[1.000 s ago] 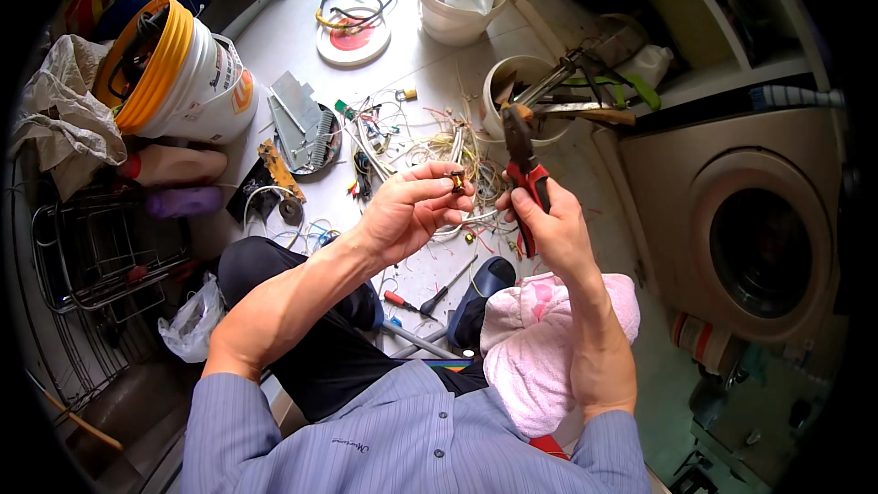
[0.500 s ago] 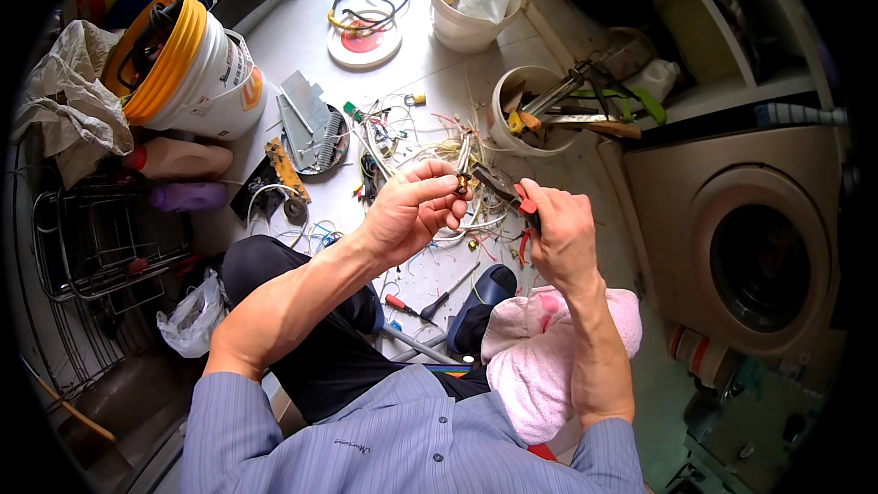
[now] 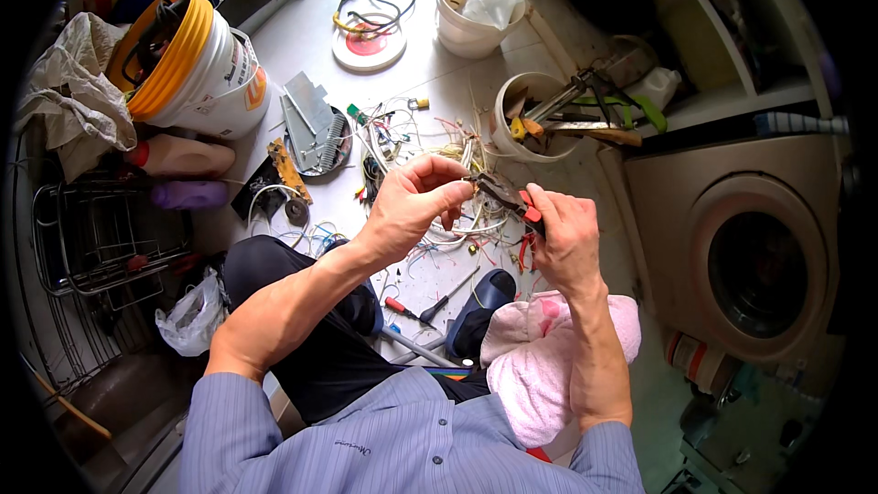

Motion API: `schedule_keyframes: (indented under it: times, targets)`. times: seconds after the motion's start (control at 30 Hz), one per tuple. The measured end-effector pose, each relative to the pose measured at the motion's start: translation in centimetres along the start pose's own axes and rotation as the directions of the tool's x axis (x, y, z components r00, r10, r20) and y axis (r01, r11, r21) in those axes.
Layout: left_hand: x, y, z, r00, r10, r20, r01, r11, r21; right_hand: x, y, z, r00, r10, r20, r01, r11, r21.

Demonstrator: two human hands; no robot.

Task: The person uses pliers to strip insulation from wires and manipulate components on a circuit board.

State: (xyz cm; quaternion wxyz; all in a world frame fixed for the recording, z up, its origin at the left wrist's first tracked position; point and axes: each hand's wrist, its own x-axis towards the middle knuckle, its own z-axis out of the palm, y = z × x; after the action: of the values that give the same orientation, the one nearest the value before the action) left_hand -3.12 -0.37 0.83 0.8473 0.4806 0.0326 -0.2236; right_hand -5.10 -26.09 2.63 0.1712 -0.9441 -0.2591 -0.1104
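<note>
My left hand (image 3: 416, 201) pinches a small dark and brass-coloured part between thumb and fingers; most of it is hidden now. Wrapped round the red grips of a pair of pliers (image 3: 498, 190) is my right hand (image 3: 569, 233). The pliers' dark jaws point left and meet the small part at my left fingertips; whether they grip it I cannot tell. Beneath both hands, a tangle of loose wires (image 3: 457, 142) and small scraps spreads over the floor. A screwdriver (image 3: 400, 307) with a red and black handle lies nearer to me.
A bucket of tools (image 3: 508, 133) stands beyond my right hand, with a white bucket (image 3: 457, 32) farther off. A white and yellow bucket (image 3: 215, 82) stands at the left. The washing machine (image 3: 658, 210) bounds the right side. A pink towel (image 3: 526, 375) drapes my right leg.
My left hand has turned so its back shows more and the fingers cover the small part. The pliers have shifted slightly and their jaws now sit at my left fingertips.
</note>
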Motion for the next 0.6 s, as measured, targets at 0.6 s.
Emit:
schedule_keyframes:
  times: [0.6]
  targets:
    - [-0.05, 0.59, -0.02, 1.0, -0.003, -0.027, 0.009, 0.968, 0.251, 0.51, -0.63, 0.07, 0.997, -0.082, -0.014, 0.08, 0.991, -0.109]
